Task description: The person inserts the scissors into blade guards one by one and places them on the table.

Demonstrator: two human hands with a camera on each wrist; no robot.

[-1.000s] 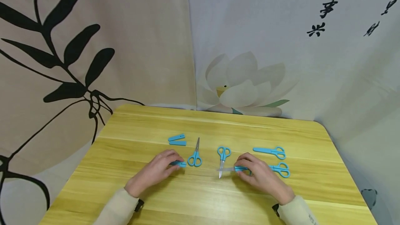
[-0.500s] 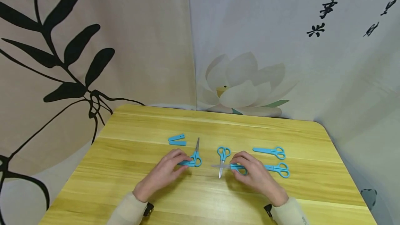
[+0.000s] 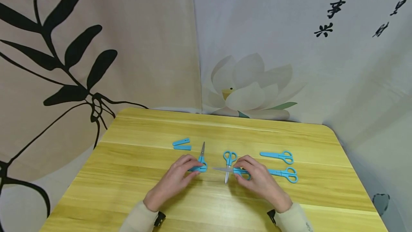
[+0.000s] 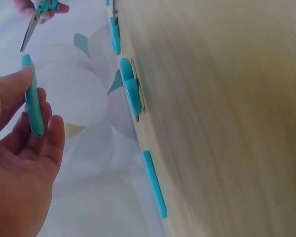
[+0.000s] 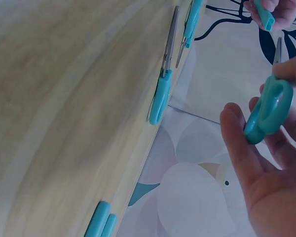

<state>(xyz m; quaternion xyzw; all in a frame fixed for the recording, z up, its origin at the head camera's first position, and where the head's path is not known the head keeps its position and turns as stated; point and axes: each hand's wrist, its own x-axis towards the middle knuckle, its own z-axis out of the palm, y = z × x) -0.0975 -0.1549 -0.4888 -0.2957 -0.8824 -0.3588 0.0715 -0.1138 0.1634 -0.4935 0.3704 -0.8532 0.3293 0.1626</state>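
Note:
In the head view my left hand (image 3: pixel 177 176) pinches a blue blade cover (image 4: pixel 34 106) between thumb and fingers, its open end toward the right. My right hand (image 3: pixel 262 180) grips a pair of blue-handled scissors (image 5: pixel 269 111) by the handles, blades closed and pointing left at the cover. A short gap separates blade tip and cover, both held above the table. Behind the left hand lie bare scissors (image 3: pixel 202 149), point away from me and handles partly hidden. Other bare scissors (image 3: pixel 230 157) lie under the held blades, point toward me.
Two loose blue covers (image 3: pixel 182 147) lie at the back left of the wooden table (image 3: pixel 154 124). To the right are covered scissors (image 3: pixel 276 155) and, nearer me, a second covered pair (image 3: pixel 284 173), partly behind the right hand. A printed curtain (image 3: pixel 154 46) hangs beyond the table's far edge.
My left hand has moved right with the cover, now in front of the bare scissors' handles. My right hand has moved left with its scissors, narrowing the gap between blades and cover.

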